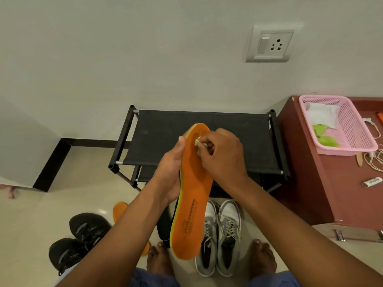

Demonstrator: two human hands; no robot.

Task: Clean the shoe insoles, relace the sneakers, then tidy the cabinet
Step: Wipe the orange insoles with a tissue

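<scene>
Head view: left hand [173, 162] grips the orange insole [192, 193] by its left edge, palm behind it, thumb at the rim near the toe. Insole held upright in the air, toe up, above the rack [199, 139] and the floor [62, 204]; nothing supports it from below. Right hand [222, 153] pinches a small pale wad [198, 142], cloth or tissue, cannot tell which, and presses it to the toe area of the insole face.

Second orange insole [119, 209] lies on the floor, partly hidden by the left forearm. Black sneakers [83, 239] at the lower left of the floor, grey sneakers [219, 235] by the feet, both near. Pink basket [352, 129] sits on the cabinet [306, 183] top at right, with loose cord [375, 156] beside it.

Risks, judged:
- Insole is thin and flexible. Hard rubbing near the toe, away from the grip, could fold or bend it rather than clean it.
- One-edge grip. A strong wipe toward the right could twist the insole out of the left hand, dropping it onto the grey sneakers or floor and dirtying the face again.
- Wad is small. It could slip from the pinch or shed bits on the fabric.
- Only the toe zone is under the wad; heel end with the print could get missed.
</scene>
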